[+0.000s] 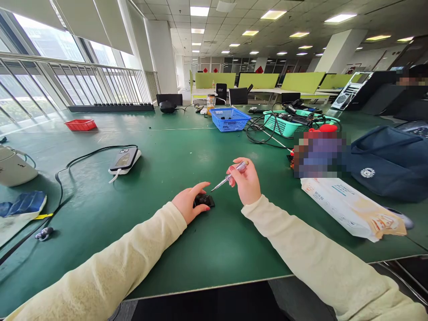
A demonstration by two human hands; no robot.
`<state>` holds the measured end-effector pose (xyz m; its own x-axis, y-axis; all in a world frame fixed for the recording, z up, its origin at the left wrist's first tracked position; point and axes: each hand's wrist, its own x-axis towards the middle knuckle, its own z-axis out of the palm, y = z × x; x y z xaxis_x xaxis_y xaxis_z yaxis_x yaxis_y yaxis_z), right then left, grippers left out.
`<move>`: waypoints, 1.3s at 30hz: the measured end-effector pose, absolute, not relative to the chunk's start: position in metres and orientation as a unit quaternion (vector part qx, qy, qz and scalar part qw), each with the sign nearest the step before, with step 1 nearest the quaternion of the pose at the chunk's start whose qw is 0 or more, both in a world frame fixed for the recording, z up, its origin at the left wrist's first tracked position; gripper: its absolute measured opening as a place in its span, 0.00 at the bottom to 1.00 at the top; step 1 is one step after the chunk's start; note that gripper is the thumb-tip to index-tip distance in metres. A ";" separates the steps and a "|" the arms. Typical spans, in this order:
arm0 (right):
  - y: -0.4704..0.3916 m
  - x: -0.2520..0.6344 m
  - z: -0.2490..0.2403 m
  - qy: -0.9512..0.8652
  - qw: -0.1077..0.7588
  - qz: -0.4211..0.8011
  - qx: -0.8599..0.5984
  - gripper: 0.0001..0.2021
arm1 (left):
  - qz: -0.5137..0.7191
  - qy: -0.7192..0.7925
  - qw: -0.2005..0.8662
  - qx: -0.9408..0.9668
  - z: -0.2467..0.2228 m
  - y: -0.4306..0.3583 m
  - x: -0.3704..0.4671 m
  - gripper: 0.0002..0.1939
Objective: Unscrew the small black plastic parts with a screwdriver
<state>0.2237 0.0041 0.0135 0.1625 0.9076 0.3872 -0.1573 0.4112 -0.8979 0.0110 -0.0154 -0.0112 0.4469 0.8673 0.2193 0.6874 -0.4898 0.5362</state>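
Observation:
My left hand (190, 203) grips a small black device (204, 200) from its left side, thumb at the near edge and fingers at the far edge. The device rests on the green table; its exact kind is too small to tell. In my right hand (248, 182) is a screwdriver (230, 175) with a clear handle, closed between thumb and fingers. Its thin metal shaft slants down and left, with the tip just above the device's right part. Whether the tip touches the device I cannot tell.
A phone (124, 158) lies on a white block at left, by a black cable. Further back are a red tray (80, 125), a blue basket (229, 119) and a teal basket (284, 125) with cables. At right are a tissue pack (347, 207) and a navy bag (391, 160).

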 end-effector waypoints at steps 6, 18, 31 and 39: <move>0.008 0.225 0.012 -0.472 0.670 0.438 -0.370 0.18 | 0.262 0.496 0.137 0.817 -0.016 -0.015 0.010 0.29; 0.007 0.224 0.008 -0.507 0.640 0.458 -0.351 0.18 | 0.244 0.491 0.105 0.830 -0.020 -0.011 0.010 0.16; 0.000 0.223 0.013 -0.584 0.603 0.420 -0.344 0.20 | 0.239 0.486 0.110 0.833 -0.018 -0.012 0.011 0.15; 0.006 0.224 0.010 -0.544 0.611 0.415 -0.398 0.29 | 0.228 0.491 0.113 0.833 -0.017 -0.012 0.012 0.15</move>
